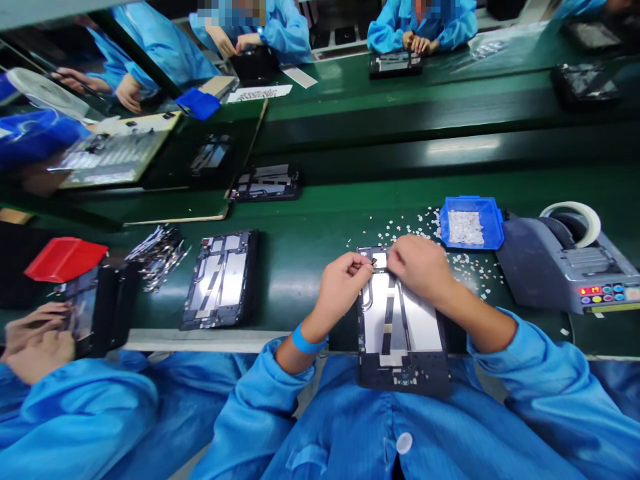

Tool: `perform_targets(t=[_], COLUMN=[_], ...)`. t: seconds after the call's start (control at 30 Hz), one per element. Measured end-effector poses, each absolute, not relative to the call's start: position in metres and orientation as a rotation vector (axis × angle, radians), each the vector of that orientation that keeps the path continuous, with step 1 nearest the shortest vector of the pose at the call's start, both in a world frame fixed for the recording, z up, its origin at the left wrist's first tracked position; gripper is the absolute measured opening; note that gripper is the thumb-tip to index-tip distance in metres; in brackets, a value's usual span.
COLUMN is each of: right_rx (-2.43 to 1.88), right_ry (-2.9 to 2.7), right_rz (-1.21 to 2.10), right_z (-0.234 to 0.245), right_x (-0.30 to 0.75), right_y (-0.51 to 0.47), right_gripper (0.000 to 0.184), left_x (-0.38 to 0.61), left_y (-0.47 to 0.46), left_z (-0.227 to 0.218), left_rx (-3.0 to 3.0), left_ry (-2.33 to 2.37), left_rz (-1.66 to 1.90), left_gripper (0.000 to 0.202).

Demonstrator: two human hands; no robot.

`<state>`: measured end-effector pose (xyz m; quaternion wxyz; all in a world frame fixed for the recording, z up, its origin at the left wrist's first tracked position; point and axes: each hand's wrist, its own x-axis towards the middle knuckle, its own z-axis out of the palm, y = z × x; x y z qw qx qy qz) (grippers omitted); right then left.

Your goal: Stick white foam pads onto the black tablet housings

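An opened tablet (425,330) with silver inner plates and dark flex cables lies before me, its near end overhanging the table edge. At its far left corner, my left hand (340,287) is closed in a pinch at a tiny dark piece (374,261), which may be a connector or part of the tablet. My right hand (419,267) is curled over the far right part of the tablet; its fingertips are hidden, so what they hold cannot be made out. Small white pieces (430,217) are scattered on the table just beyond my hands.
Right of the tablet stand a blue bin (493,233) of white pieces and a grey tape dispenser (540,273). To the left lie another opened tablet (220,280), a pile of thin strips (157,257) and a red bin (67,260). Co-workers' hands (43,340) are at the left and across the table.
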<state>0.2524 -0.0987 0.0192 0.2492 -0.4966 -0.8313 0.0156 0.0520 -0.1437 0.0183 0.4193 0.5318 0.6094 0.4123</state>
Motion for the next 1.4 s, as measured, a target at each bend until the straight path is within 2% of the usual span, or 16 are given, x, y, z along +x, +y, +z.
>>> perform_targets(t=[0.07, 0.17, 0.27, 0.37, 0.47, 0.97, 1.1, 1.2, 1.27, 1.4], right_rx=[-1.698, -2.23, -1.985, -1.443, -1.26, -1.321, -1.699, -2.135, -2.04, -1.358], right_ry=[-2.189, -2.055, -2.158, -2.302, -2.354, -2.268, -2.153, -1.952, -1.99, -2.256], right_rz=[-0.009, -0.1, -0.007, 0.279, 0.4, 0.442, 0.261, 0.094, 0.159, 0.443], right_z=[0.029, 0.04, 0.04, 0.03, 0.022, 0.024, 0.033, 0.041, 0.044, 0.037], right_x=[0.291, 0.345, 0.346, 0.293, 0.236, 0.227, 0.3, 0.345, 0.343, 0.275], right_y=[-0.084, -0.065, -0.069, -0.093, -0.111, -0.095, -0.067, -0.058, -0.067, -0.105], right_gripper=[0.02, 0.032, 0.024, 0.018, 0.02, 0.012, 0.009, 0.019, 0.018, 0.016], left_x=[0.048, 0.044, 0.045, 0.048, 0.049, 0.052, 0.049, 0.048, 0.048, 0.05], left_y=[-0.141, -0.138, -0.137, -0.137, -0.139, -0.142, -0.142, -0.141, -0.141, -0.141], left_z=[0.017, 0.014, 0.011, 0.011, 0.01, 0.007, 0.007, 0.01, 0.013, 0.014], left_rx=[1.265, 1.176, 1.124, 1.112, 1.11, 1.161, 1.097, 1.097, 1.109, 1.112], left_ry=[1.489, 1.462, 1.454, 1.458, 1.472, 1.489, 1.445, 1.432, 1.44, 1.465], left_rz=[1.082, 1.141, 1.149, 1.151, 1.145, 1.13, 1.139, 1.149, 1.149, 1.141], left_gripper=[0.015, 0.015, 0.015, 0.016, 0.017, 0.012, 0.012, 0.012, 0.012, 0.013])
